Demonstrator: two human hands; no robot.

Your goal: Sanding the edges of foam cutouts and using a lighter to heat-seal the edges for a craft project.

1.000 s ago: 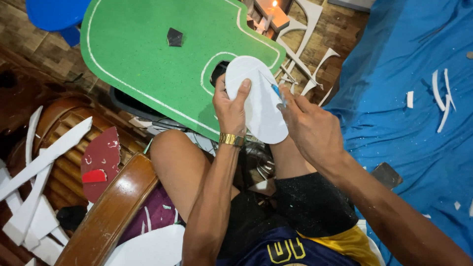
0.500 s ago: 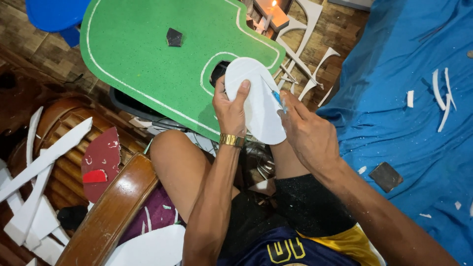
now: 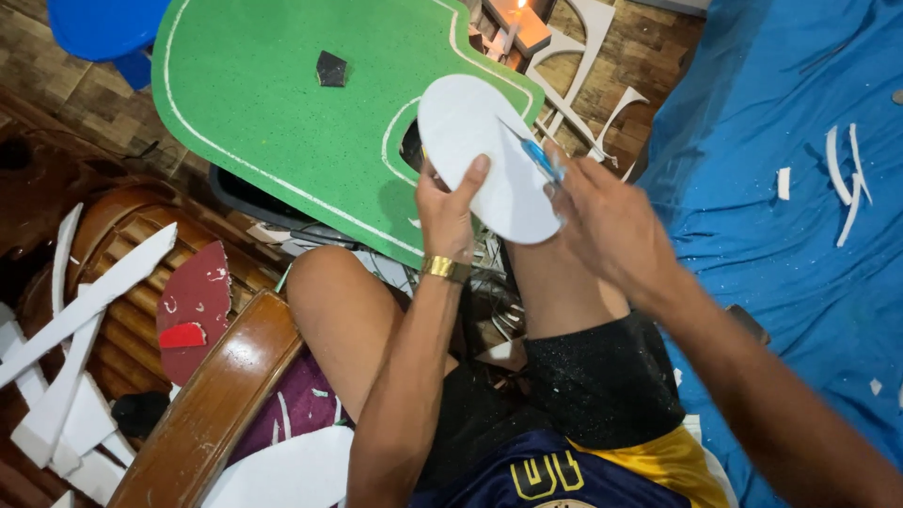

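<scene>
The white foam oval (image 3: 489, 169) was held up over the knees, long axis slanting down to the right. The left hand (image 3: 450, 209) gripped its lower edge; the right hand (image 3: 602, 218), closed on a blue cutter (image 3: 540, 160), met its right edge.

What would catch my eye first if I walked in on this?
Centre frame, the left hand holds up a white foam oval while the right hand works a blue-handled blade at its edge. Behind lies a big green board with white lines; white offcuts litter the left.
</scene>
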